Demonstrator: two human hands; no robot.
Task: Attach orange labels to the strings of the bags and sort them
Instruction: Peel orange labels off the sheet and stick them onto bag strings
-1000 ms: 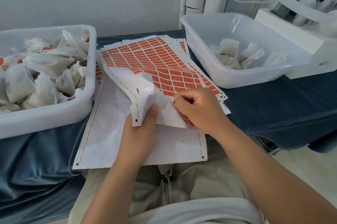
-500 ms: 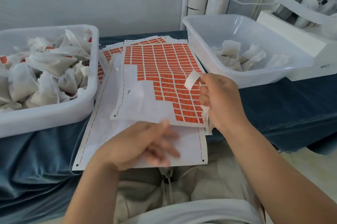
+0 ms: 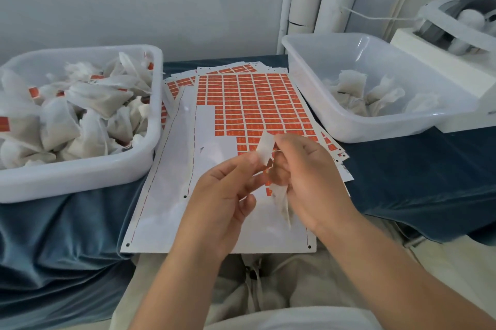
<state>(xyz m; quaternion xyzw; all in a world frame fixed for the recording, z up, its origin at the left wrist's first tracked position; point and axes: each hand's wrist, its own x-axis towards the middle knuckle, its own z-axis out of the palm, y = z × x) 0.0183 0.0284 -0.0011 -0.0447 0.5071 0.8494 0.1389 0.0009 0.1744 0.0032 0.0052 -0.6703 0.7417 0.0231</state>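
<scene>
The left hand point(image 3: 225, 190) pinched the lower end of a peeled label point(image 3: 264, 151), its white back turned upward, while the right hand point(image 3: 311, 176) held the upper end at its fingertips and kept a bag point(image 3: 281, 205) hanging from its curled lower fingers, above the near half of the label sheet point(image 3: 255, 104). The string was too fine to make out. The likeliest trouble seemed to be the adhesive strip folding crookedly or closing on itself without the string inside, since it was small, limp and slightly curled. It might also cling to a fingertip. A hard tug could tear the bag, which looked thin, papery and crumpled, tapering to a point. The sheet was smooth and glossy, its small orange rectangles set in a tight grid, with bare white backing along the near edge of the worktop point(image 3: 418, 176), which was draped in soft blue, velvet-like cloth. Labelled bags point(image 3: 88, 115) were heaped in the left tub point(image 3: 80, 172) at the left edge, and a few plain ones point(image 3: 357, 91) lay in the right tub point(image 3: 375, 134) near the far right corner. Both tubs were translucent white plastic with rounded corners, so a careless drop could mix the two lots.
</scene>
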